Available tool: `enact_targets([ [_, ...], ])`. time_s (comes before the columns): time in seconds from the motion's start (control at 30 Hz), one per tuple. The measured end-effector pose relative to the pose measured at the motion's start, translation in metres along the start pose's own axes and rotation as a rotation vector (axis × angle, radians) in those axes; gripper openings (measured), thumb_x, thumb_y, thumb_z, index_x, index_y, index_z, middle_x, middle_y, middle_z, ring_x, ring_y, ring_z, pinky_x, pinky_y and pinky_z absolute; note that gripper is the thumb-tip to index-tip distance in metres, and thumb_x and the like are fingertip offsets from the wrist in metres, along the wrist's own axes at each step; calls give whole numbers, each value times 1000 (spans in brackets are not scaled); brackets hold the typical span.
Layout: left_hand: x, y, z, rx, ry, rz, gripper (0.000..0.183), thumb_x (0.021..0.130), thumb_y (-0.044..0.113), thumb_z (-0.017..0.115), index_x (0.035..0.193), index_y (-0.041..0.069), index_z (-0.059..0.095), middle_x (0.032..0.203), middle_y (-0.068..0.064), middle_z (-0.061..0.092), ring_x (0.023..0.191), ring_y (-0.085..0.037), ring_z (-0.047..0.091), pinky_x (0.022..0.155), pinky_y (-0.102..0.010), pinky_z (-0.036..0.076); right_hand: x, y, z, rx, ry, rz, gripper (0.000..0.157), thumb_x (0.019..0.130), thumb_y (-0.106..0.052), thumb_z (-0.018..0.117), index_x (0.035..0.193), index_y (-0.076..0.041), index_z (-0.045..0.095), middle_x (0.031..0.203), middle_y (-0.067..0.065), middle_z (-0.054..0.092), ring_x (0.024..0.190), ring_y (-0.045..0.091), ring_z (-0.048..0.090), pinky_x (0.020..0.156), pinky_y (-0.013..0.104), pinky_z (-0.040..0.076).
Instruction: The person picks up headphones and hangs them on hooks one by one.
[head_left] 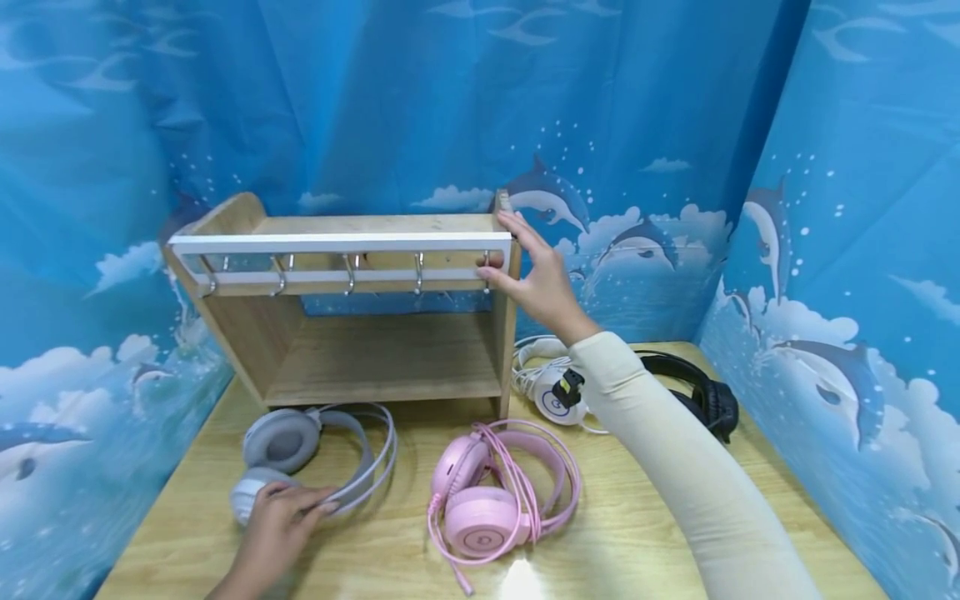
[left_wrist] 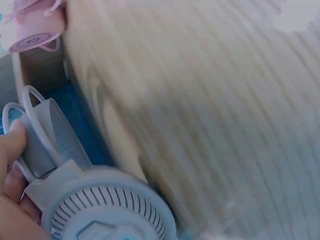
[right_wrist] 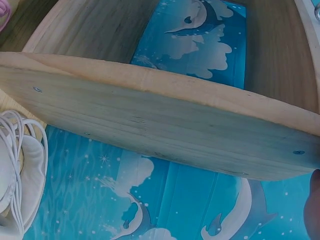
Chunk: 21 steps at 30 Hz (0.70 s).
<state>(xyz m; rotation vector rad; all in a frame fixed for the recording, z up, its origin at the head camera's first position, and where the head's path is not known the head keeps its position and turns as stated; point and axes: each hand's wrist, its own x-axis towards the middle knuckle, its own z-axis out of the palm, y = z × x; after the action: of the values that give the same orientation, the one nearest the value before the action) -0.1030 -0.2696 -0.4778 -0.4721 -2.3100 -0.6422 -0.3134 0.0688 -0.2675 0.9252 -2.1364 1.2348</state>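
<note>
Grey headphones (head_left: 281,442) lie at the front left of the table, before a wooden shelf rack (head_left: 390,354). My left hand (head_left: 281,521) pinches their headband; in the left wrist view the thumb and fingers hold the grey headband (left_wrist: 55,132) beside the slotted ear cup (left_wrist: 107,205). With my right hand (head_left: 543,283) I grip the rack's upper right corner, thumb on the white hook rail (head_left: 337,243) and fingers over the side panel. The right wrist view shows the panel's outer face (right_wrist: 150,120) and only a sliver of that hand (right_wrist: 313,205).
Pink headphones (head_left: 483,517) with a looped cable lie at the front middle. Right of the rack are white headphones (head_left: 555,396) and black headphones (head_left: 716,404), partly behind my right arm. Metal hooks (head_left: 348,273) line the rail. Blue dolphin-print sheets (head_left: 420,108) surround the table.
</note>
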Motion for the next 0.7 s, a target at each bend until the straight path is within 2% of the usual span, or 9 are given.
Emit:
enact_targets([
  [0.1, 1, 1, -5, -50, 30, 4, 28, 57, 1, 81, 83, 8, 76, 76, 5, 72, 68, -7, 64, 83, -25, 30, -1, 0, 1, -3, -1, -5, 70, 84, -26, 75, 145, -16, 41, 153, 5, 35, 144, 17, 24, 115, 37, 21],
  [0.27, 3, 4, -16, -127, 79, 4, 32, 56, -5, 80, 85, 6, 74, 79, 3, 71, 73, -4, 60, 83, -10, 34, -1, 1, 2, -12, 6, -9, 70, 85, -26, 75, 145, -15, 41, 153, 5, 35, 143, 13, 24, 115, 37, 22],
  [0.4, 4, 7, -24, -186, 77, -71, 36, 61, -14, 78, 91, 4, 72, 86, 5, 70, 81, 5, 56, 73, -7, 41, -1, 2, 2, -16, 17, -11, 69, 85, -26, 75, 145, -16, 42, 153, 7, 35, 142, 9, 24, 114, 38, 23],
  [0.5, 6, 8, -30, -245, 55, -146, 35, 70, -19, 70, 98, 1, 69, 91, 12, 67, 81, 8, 55, 70, -7, 42, -1, 1, 2, -18, 18, -8, 69, 85, -26, 75, 145, -16, 42, 153, 7, 35, 141, 8, 25, 114, 38, 24],
  [0.7, 10, 10, -39, -408, 45, -283, 29, 88, -18, 52, 113, -8, 62, 108, 21, 61, 93, 8, 56, 77, -5, 42, -1, 0, 2, -17, 15, -4, 70, 85, -26, 75, 145, -15, 41, 153, 8, 34, 141, 8, 25, 114, 38, 23],
])
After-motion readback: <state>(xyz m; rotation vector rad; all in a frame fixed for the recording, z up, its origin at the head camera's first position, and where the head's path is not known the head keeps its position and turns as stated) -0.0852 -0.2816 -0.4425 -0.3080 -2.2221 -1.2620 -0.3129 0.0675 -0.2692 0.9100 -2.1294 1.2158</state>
